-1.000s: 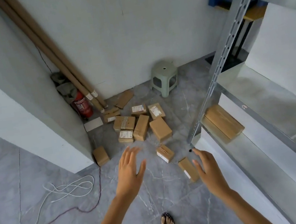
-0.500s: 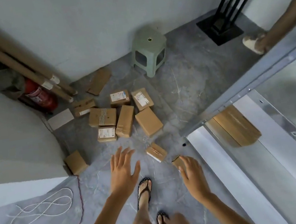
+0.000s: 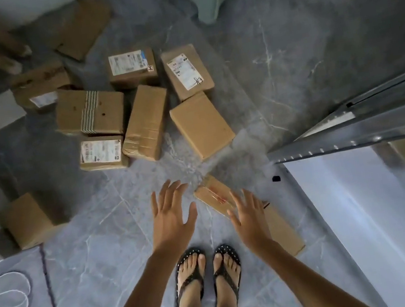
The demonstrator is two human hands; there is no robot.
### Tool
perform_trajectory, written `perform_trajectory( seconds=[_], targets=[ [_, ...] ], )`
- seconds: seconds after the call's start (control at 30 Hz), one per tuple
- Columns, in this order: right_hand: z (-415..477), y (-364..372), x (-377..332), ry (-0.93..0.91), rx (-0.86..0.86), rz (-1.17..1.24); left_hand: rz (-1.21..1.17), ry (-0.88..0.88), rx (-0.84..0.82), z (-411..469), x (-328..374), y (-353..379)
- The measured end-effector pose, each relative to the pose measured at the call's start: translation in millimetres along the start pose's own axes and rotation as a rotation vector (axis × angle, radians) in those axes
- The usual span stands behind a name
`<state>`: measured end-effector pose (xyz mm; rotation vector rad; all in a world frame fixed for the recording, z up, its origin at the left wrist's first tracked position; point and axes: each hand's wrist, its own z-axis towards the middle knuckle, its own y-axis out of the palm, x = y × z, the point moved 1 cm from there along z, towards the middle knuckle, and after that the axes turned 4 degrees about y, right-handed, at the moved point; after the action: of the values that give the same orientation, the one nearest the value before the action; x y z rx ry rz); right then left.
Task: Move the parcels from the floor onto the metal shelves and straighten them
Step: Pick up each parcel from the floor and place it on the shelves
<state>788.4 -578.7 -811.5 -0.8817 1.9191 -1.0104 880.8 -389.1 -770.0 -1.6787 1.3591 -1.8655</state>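
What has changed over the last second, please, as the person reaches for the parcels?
Both hands have come down: the left hand and right hand, both open, are now close to the small parcel. Nothing has been gripped. The other parcels lie where they were.

Head-worn view, steeply downward, floor (image 3: pixel 283 34) seemingly close

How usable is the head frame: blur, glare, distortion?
Head view: motion blur smears the left hand, the right hand and the small parcel between them; the labelled parcels beyond are sharper, print unreadable; the white shelf panel looks washed bright; the wide angle splays the shelf upright almost horizontal.
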Motion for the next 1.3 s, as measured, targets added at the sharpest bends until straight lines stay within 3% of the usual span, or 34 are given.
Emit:
perform_trajectory(
  seconds=[0.23,0.43,0.57,0.73,0.87,1.0,1.17,1.3],
  targets=[
    [62.1,123.1,38.9,-0.109,-0.128,-0.267,-0.027,-0.006,0.013,26.3,-77.8,112.7],
    [75.8,85.8,37.9,-0.105,-0.141,-0.091,-0.083,-0.05,0.013,24.6,-60.0,95.6],
    [52.2,-3.2,6.9,-0.017,-0.192,0.302,-0.097,-0.057,0.082,27.2,-7.5,12.8],
    [4.0,-157.1,-59.1,-0.027,-0.143,0.574,-0.089,-0.01,0.129,23.4,89.3,-135.5],
    [-29.8,-321.6,-133.4,-0.095,-0.102,0.75,-0.189,0.023,0.189,29.8,190.6,-272.8],
    [-86.3,-493.9,-212.3,-0.214,0.051,0.934,-0.357,0.141,0.233,37.6,293.9,-401.9],
    [-153.0,-647.1,-274.2,-0.432,0.184,0.975,-0.556,0.391,0.306,26.4,413.2,-535.2],
    [-194.3,-722.1,-302.1,-0.543,0.309,0.949,-0.623,0.534,0.402,12.8,474.2,-596.6]
  ],
)
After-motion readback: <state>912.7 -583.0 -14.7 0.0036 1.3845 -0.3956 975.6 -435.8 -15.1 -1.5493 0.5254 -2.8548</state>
